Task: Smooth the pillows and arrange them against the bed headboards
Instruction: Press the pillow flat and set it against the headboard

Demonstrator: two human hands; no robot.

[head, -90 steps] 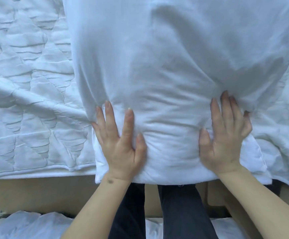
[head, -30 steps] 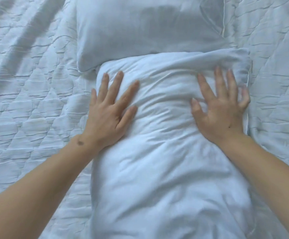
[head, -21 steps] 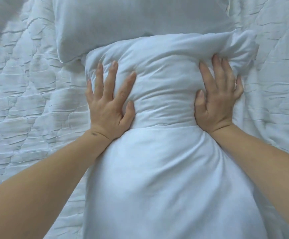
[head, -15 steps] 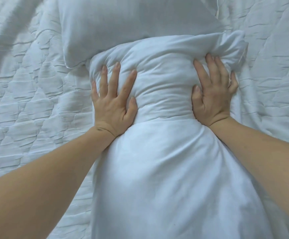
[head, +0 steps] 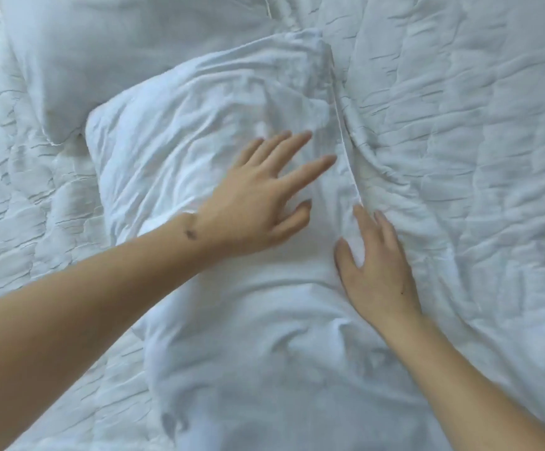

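- A white pillow [head: 219, 320] lies lengthwise on the bed, running from the near edge of the view up toward the far side, its cover creased and rumpled.
- A 2nd pillow [head: 108, 50] lies across the far left of the bed; the far end of the near pillow touches and slightly overlaps its near edge.
- Under both pillows is a white quilted bedcover [head: 460, 141], wrinkled along its stitch lines and filling the left and right sides of the view.
- The left hand [head: 258, 200] rests flat on top of the near pillow, about the middle of its far half, palm down, with the fingers spread wide and pointing far and right. It grips nothing.
- The right hand [head: 375, 268] lies at the pillow's right edge, palm down, fingers extended and pointing toward the far side. It is also slack and unclenched; the thumb presses into the pillow fabric while the other fingers lie along the edge where pillow meets bedcover.
- A thin piped seam [head: 342, 131] runs along the pillow's right edge from the far corner down to the fingertips of the right hand.
- Both bare forearms reach in from the near corners, the left one crossing over the bedcover onto the pillow.
- The left hand is slightly blurred.
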